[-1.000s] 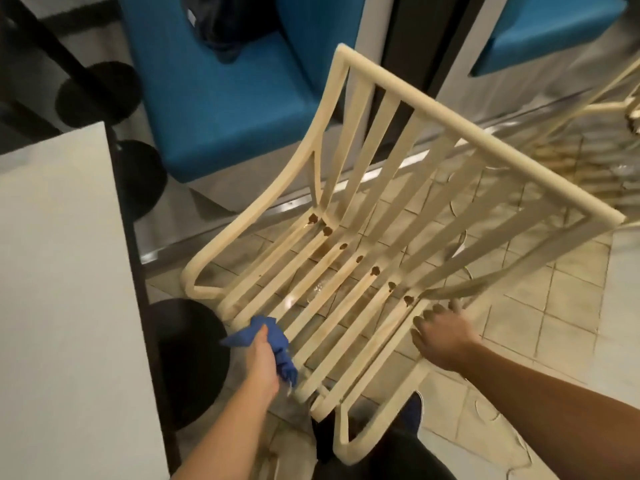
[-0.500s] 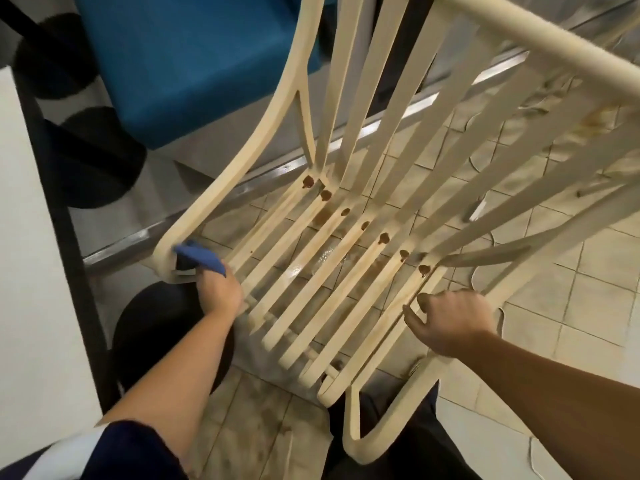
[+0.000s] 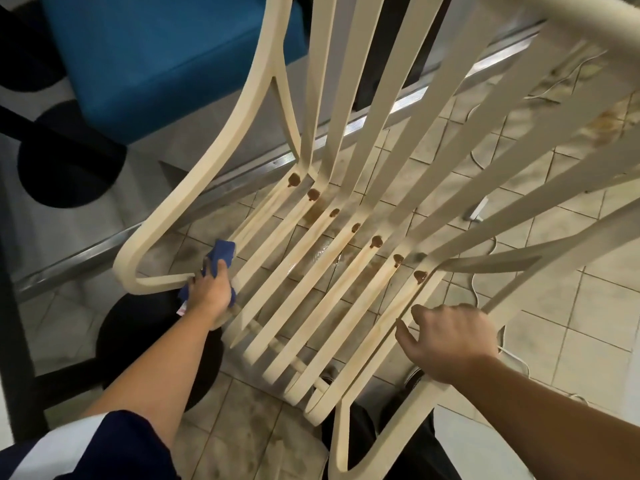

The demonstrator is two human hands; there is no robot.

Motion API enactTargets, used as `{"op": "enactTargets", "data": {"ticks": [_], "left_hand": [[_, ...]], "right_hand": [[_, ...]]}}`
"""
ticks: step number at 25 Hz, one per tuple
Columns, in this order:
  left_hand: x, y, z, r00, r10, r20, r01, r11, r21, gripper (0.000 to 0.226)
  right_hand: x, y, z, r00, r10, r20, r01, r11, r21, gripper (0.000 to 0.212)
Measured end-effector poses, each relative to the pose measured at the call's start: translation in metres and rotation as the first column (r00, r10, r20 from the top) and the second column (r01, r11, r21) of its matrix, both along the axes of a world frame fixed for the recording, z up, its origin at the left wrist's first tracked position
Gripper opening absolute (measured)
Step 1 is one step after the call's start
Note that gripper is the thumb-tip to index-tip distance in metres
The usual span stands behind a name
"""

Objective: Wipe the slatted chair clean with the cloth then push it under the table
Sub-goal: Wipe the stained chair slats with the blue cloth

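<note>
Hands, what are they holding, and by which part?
The left hand grips the blue cloth around its bunched middle, against the left seat edge of the chair. The right hand holds the chair by its right side rail.

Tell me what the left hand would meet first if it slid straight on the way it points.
Going on up the chair slat, the left hand with its cloth would likely meet the leftmost brown blob first.
</note>
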State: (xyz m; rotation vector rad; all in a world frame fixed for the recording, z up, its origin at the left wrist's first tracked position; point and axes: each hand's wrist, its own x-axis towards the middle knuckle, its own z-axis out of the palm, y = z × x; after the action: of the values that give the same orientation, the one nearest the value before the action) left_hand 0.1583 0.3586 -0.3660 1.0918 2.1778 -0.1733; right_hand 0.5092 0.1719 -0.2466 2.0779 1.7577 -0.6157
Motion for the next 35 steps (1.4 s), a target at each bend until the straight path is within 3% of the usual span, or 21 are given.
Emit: {"op": "enactTargets", "data": {"ticks": [4,7,9,15,22,30,35], "left_hand": [[-0.026,0.007,-0.022,0.979,0.152,0.134,-0.151,0.988,-0.021,0.107],[-0.03,0.01,-0.025,0.997,-0.03,0.068,0.032,0.999,-0.028,0.069],[-0.025,0.016,-0.03,0.99,-0.132,-0.045,0.13,0.99,-0.05,0.059],[0.004,0.048,-0.053,0.975,-0.123,-0.183,0.102,0.987,-0.12,0.066],[0.06,0.091,-0.056,0.928,-0.333,-0.165,0.299,0.933,-0.198,0.064],[0.05,0.084,-0.061,0.921,-0.389,-0.032,0.389,0.921,-0.005,0.052],[-0.006,0.032,-0.043,0.891,-0.446,-0.088,0.452,0.889,0.075,0.056]], "right_hand": [[0.0,-0.001,-0.003,1.0,-0.005,-0.012,0.005,1.0,0.014,0.062],[-0.001,0.002,-0.002,1.0,0.001,-0.005,-0.001,1.0,0.005,0.061],[-0.001,0.002,-0.001,1.0,-0.006,-0.003,0.006,1.0,-0.027,0.061],[-0.001,0.005,0.004,0.999,0.013,-0.038,-0.015,0.999,-0.052,0.058],[-0.001,0.005,0.007,0.997,0.003,-0.076,-0.006,0.999,-0.035,0.052],[0.0,0.006,0.009,0.997,-0.011,-0.077,0.009,0.999,-0.032,0.048],[-0.002,0.006,0.01,0.998,-0.019,-0.061,0.017,0.999,-0.029,0.048]]}}
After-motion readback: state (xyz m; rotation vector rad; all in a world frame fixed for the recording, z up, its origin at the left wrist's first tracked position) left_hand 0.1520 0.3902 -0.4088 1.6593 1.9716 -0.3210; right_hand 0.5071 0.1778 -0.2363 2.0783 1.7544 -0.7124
